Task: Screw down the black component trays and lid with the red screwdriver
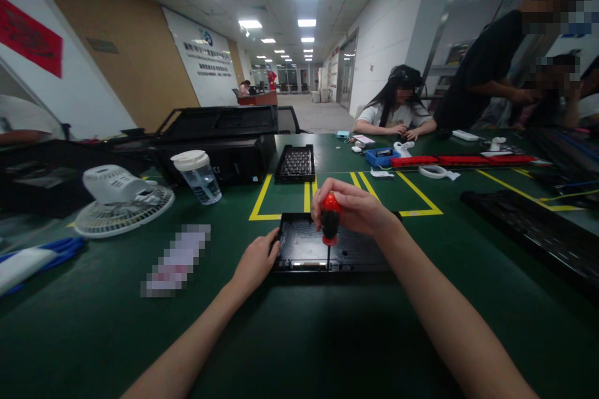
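Note:
On the green table in front of me lies a shallow black plastic housing (304, 240). My left hand (256, 257) grips its left edge, thumb over the rim and the other fingers partly hidden. A screwdriver (331, 218) with a red and black handle is held upright in my right hand (352, 202), fingers wrapped round the top of the handle. Its dark shaft points down to the near inner side of the housing, beside a pale metallic strip (307, 264). Whether the tip sits in a screw is too small to tell.
A black tray (296, 163) with rows of cells stands beyond yellow tape. To the left are a water cup (199, 177), a white fan (124, 202) and black cases (219, 153). A blue bin (381, 156) and a black frame (528, 234) lie right. Co-workers sit and stand opposite.

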`<state>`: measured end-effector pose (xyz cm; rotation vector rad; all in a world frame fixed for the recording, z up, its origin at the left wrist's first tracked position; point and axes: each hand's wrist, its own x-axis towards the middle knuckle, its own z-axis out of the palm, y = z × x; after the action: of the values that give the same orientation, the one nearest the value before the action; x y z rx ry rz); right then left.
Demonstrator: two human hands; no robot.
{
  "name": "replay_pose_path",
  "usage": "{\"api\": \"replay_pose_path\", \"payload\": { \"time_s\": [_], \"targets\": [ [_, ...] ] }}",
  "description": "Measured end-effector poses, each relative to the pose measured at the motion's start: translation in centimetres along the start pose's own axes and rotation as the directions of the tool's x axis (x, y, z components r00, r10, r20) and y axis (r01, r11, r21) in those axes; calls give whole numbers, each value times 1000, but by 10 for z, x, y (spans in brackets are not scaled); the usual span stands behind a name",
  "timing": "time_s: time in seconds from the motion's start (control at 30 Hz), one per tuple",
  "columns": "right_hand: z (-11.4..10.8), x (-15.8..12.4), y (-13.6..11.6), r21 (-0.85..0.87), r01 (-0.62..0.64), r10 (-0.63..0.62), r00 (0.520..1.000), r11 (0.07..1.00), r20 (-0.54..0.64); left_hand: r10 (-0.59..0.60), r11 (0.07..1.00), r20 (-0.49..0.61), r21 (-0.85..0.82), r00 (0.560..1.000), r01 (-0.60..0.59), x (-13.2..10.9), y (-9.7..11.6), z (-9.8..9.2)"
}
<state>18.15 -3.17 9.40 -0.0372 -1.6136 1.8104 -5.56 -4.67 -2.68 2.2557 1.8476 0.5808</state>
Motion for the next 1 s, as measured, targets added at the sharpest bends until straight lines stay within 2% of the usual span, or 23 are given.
{"api": "replay_pose_path", "payload": {
  "time_s": [0.2,0.5,1.0],
  "targets": [
    [1,0,-3,-51,-20,20,1000,998,12,-5,1000,4,4,1000,5,0,0,0],
    [5,-1,-10,-118,-46,36,996,992,-83,-5,1000,1,-13,1000,5,1,-1,1],
    [5,-1,-11,-285,-12,-44,981,958,-188,4,1000,-11,0,1000,-4,1,-3,4]
  ]
}}
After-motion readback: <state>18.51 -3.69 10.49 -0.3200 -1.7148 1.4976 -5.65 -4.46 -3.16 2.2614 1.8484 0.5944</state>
